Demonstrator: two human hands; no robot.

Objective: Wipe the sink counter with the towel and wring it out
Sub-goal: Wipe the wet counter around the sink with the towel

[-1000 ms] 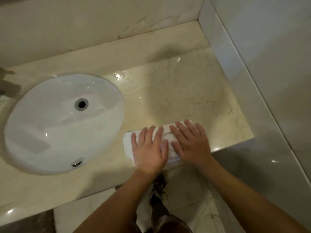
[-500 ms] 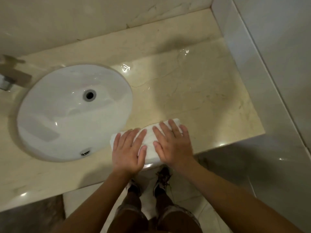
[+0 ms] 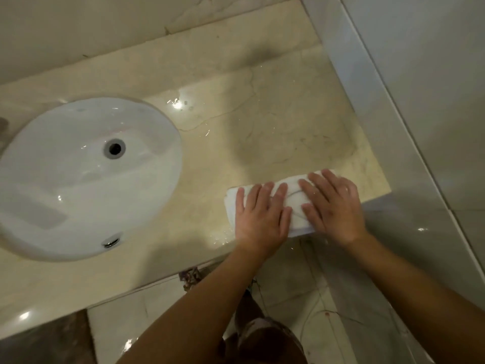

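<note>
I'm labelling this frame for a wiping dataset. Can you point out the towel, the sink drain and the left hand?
towel (image 3: 296, 199): head view, the bare white fold between the two hands.
sink drain (image 3: 114, 148): head view, the dark hole in the basin.
left hand (image 3: 261, 219): head view, the back of the hand, pressing flat on the towel.

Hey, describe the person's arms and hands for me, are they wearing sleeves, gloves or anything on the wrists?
Both forearms are bare up to the frame's lower edge: no sleeves show. The left hand and right hand wear no gloves, and no rings, watch or bands are visible on fingers or wrists. Nails look short and unpainted, though the picture is too soft to be sure.
</note>
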